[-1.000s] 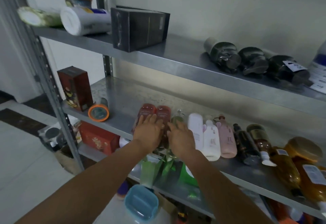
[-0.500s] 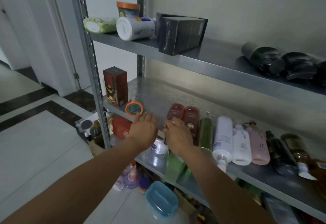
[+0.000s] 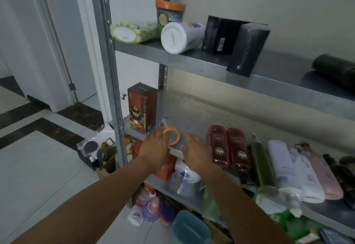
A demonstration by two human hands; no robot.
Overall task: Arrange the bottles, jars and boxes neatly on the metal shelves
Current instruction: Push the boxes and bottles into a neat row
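Metal shelf above white tile floor; left hand, right hand: grip wide.

This looks like a storage corner in a home, though a small shop's back room cannot be ruled out. A bolted metal shelving unit with perforated uprights stands against a plain pale wall. Its shelves carry everyday household goods: shampoo and lotion bottles lying in a row, a red printed box, black boxes and lidded tubs. A blue plastic container and more bottles crowd the floor beneath. The floor is glossy pale tile with a dark stone border, and a white door frame stands at the left.
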